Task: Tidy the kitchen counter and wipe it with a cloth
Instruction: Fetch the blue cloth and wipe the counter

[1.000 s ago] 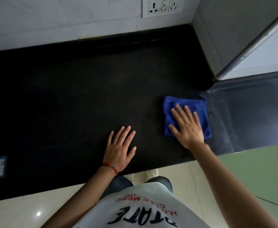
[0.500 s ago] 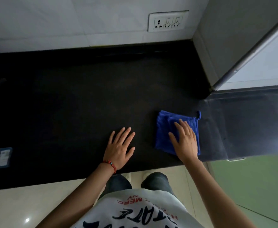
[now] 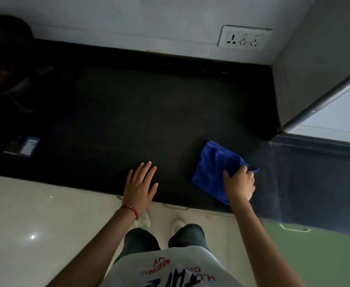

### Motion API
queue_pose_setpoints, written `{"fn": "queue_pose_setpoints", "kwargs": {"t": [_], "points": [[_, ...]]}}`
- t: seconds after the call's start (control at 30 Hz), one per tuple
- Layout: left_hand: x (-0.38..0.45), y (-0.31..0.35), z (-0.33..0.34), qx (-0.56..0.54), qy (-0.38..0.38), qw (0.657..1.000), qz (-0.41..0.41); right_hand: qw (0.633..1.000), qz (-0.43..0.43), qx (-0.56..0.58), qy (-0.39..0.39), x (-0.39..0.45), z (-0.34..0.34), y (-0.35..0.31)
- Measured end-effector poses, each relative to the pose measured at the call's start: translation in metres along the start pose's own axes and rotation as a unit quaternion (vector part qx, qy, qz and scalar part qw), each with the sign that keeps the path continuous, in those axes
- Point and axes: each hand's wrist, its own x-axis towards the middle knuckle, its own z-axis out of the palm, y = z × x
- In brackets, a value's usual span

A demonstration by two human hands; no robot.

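A blue cloth (image 3: 211, 168) lies on the black kitchen counter (image 3: 139, 112), near its front edge on the right. My right hand (image 3: 239, 184) rests on the cloth's near right part with the fingers curled around its edge, gripping it. My left hand (image 3: 140, 186) lies flat on the counter's front edge, fingers spread, a red bead bracelet at the wrist, holding nothing. It is about a hand's width left of the cloth.
A small blue-and-white packet (image 3: 23, 146) lies on the counter at the left. A dark object (image 3: 2, 59) stands in the far left corner. A wall socket (image 3: 245, 39) is on the back wall. A grey wall corner (image 3: 294, 83) bounds the counter on the right.
My right hand drew the cloth back toward the front edge and curled its fingers from flat to gripping. The left hand stayed flat in place. The view shifted, showing more of the counter's left.
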Motion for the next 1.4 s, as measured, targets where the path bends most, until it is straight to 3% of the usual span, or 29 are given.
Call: {"fn": "queue_pose_setpoints", "kwargs": {"t": [0.3,0.43,0.57,0.73,1.0,1.23,1.4], "points": [[-0.044,-0.026,-0.005,-0.068,-0.014,0.997,-0.038,0.983,-0.140,0.092,-0.068,-0.036,0.010,-0.035],[-0.079,-0.057,-0.018,-0.143,0.017,0.983,-0.117,0.963,-0.229,0.077,-0.117,-0.068,0.024,-0.073],[-0.142,-0.109,-0.027,-0.250,0.053,0.943,-0.213,0.932,-0.314,0.066,-0.168,-0.123,0.055,-0.125],[-0.265,-0.193,-0.020,-0.330,0.088,0.862,-0.375,0.896,-0.393,0.016,-0.208,-0.217,0.123,-0.181],[-0.461,-0.280,0.017,-0.416,0.158,0.666,-0.598,0.833,-0.489,-0.079,-0.248,-0.350,0.236,-0.247],[-0.513,-0.317,0.028,-0.467,0.172,0.569,-0.654,0.761,-0.538,-0.181,-0.312,-0.426,0.326,-0.277],[-0.518,-0.390,0.008,-0.511,0.219,0.526,-0.644,0.751,-0.520,-0.240,-0.329,-0.454,0.386,-0.307]]}}
